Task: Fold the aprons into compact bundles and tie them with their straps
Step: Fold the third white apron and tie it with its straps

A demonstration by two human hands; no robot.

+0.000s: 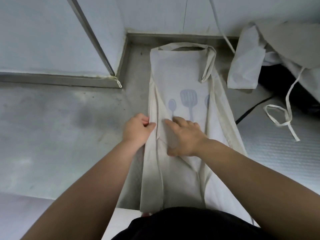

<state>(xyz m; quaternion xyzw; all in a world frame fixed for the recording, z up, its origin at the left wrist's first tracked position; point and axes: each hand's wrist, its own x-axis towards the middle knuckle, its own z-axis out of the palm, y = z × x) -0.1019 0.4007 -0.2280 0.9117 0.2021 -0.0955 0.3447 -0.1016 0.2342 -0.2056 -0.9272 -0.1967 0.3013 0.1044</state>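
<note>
Apron [180, 80] flat on counter [52, 135], sides folded in lengthwise. Left hand [136, 130] pinches left fold; right hand [183, 135] presses flat, fingers spread. Bundling, tying undone; more aprons [245, 63] far right.

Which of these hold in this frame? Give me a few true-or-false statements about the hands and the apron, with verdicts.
1. The left hand pinches the apron's left edge. True.
2. The right hand hovers clear of the apron. False: it presses on the cloth, fingers spread.
3. The apron is tied into a bundle. False: it lies long and untied on the counter.
4. A loose strap lies to the apron's right. True.
</note>
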